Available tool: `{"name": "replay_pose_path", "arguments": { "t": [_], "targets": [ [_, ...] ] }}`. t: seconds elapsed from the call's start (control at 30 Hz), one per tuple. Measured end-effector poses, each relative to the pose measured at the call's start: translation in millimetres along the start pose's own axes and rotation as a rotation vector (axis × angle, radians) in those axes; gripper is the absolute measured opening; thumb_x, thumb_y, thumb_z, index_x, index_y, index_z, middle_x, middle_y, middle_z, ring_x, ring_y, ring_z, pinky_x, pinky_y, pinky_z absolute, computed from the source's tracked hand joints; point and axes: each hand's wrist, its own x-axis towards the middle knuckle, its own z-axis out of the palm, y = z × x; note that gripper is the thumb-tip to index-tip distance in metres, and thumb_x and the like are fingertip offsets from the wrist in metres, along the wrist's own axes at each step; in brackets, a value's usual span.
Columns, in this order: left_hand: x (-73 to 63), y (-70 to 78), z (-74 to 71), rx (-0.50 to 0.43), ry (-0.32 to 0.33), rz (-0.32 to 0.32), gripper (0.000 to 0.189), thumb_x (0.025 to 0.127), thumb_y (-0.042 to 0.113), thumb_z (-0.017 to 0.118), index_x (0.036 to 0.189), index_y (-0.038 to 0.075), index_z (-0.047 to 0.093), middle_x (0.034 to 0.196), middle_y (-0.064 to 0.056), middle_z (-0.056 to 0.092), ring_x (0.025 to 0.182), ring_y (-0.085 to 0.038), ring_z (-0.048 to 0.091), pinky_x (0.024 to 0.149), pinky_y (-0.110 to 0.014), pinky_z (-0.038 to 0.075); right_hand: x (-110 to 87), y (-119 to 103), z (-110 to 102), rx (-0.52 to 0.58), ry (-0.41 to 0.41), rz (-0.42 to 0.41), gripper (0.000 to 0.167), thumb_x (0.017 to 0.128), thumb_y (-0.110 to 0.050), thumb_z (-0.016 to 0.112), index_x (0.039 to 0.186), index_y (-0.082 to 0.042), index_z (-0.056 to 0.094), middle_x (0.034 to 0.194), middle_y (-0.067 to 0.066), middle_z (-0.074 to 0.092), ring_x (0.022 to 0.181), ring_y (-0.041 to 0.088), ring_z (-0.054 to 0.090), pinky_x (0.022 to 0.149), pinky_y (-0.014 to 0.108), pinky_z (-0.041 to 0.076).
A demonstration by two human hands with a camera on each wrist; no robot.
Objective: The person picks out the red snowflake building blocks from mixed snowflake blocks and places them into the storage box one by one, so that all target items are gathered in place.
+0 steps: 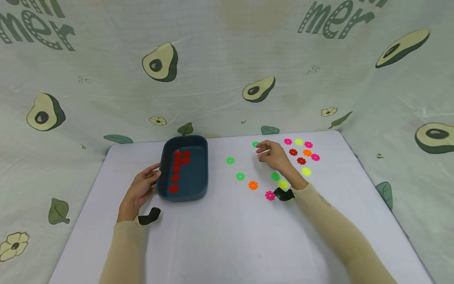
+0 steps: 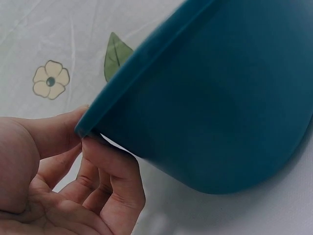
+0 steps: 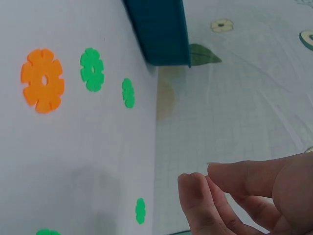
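My left hand point(image 1: 143, 187) is at the left side of a dark blue rectangular tray point(image 1: 182, 195). In the left wrist view its thumb and forefinger pinch the tray rim point(image 2: 105, 100). Several red discs point(image 1: 176, 168) lie inside, mostly in a column along the left. Over the right part of the table hovers my right hand point(image 1: 273, 156), fingers loosely bent. The right wrist view shows thumb and forefinger point(image 3: 193, 188) close together, with no piece visible between them. A green notched disc point(image 1: 255, 144) lies just beyond its fingertips, and two red discs point(image 1: 293, 152) to its right.
Other flower-shaped discs are scattered about: green point(image 1: 230, 160), orange point(image 1: 253, 185), pink point(image 1: 270, 195) and yellow point(image 1: 306, 171). The white table point(image 1: 227, 236) meets an avocado-print cloth point(image 1: 213, 98) at its back and sides.
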Motion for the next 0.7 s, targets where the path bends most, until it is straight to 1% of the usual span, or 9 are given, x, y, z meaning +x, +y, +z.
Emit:
{"name": "replay_pose_path", "arguments": {
  "t": [0.27, 0.43, 0.5, 0.57, 0.63, 0.7],
  "targets": [
    [-1.1, -0.5, -1.2, -0.017, -0.001, 0.001, 0.052, 0.111, 0.016, 0.058, 0.16, 0.016, 0.043, 0.113, 0.009, 0.056, 0.093, -0.005, 0.061, 0.074, -0.022, 0.051, -13.0, 18.7, -19.4, -0.027, 0.044, 0.046, 0.04, 0.101, 0.003, 0.067, 0.14, 0.008, 0.059, 0.129, 0.031, 0.065, 0.116, 0.043, 0.066, 0.095, 0.041, 0.059],
    [-0.9, -0.7, -1.1, -0.009, 0.001, 0.0, 0.053, 0.111, 0.016, 0.058, 0.161, 0.015, 0.041, 0.113, 0.008, 0.056, 0.093, -0.005, 0.061, 0.075, -0.022, 0.051, -18.6, 30.3, -30.6, -0.049, 0.077, 0.088, 0.041, 0.1, 0.002, 0.068, 0.14, 0.008, 0.059, 0.131, 0.03, 0.065, 0.118, 0.045, 0.067, 0.098, 0.046, 0.058],
    [-0.7, -0.7, -1.0, -0.01, 0.001, -0.002, 0.055, 0.111, 0.016, 0.058, 0.162, 0.015, 0.04, 0.113, 0.009, 0.056, 0.095, -0.005, 0.06, 0.076, -0.022, 0.051, -21.4, 35.3, -35.1, -0.065, 0.095, 0.114, 0.042, 0.1, 0.001, 0.068, 0.14, 0.007, 0.059, 0.132, 0.029, 0.065, 0.117, 0.044, 0.067, 0.098, 0.046, 0.058],
    [-0.5, -0.8, -0.9, -0.013, 0.0, -0.001, 0.054, 0.111, 0.016, 0.058, 0.162, 0.015, 0.04, 0.113, 0.009, 0.056, 0.096, -0.005, 0.06, 0.076, -0.022, 0.051, -24.5, 40.9, -39.9, -0.071, 0.111, 0.131, 0.043, 0.1, 0.0, 0.068, 0.142, 0.007, 0.058, 0.133, 0.029, 0.064, 0.118, 0.043, 0.067, 0.097, 0.041, 0.059],
    [0.0, -1.0, -1.0, -0.015, -0.001, 0.0, 0.054, 0.111, 0.016, 0.058, 0.161, 0.015, 0.041, 0.113, 0.009, 0.056, 0.097, -0.005, 0.06, 0.077, -0.022, 0.051, -27.4, 47.9, -45.5, -0.073, 0.128, 0.142, 0.044, 0.101, 0.001, 0.068, 0.142, 0.007, 0.057, 0.134, 0.028, 0.064, 0.118, 0.043, 0.066, 0.093, 0.032, 0.059],
    [0.3, -1.0, -1.0, -0.013, 0.0, 0.003, 0.053, 0.111, 0.016, 0.058, 0.161, 0.016, 0.041, 0.113, 0.009, 0.056, 0.097, -0.004, 0.059, 0.078, -0.022, 0.051, -30.6, 54.1, -51.1, -0.069, 0.144, 0.141, 0.044, 0.101, 0.002, 0.067, 0.143, 0.008, 0.056, 0.135, 0.029, 0.063, 0.119, 0.043, 0.066, 0.086, 0.021, 0.056]
  ]
}}
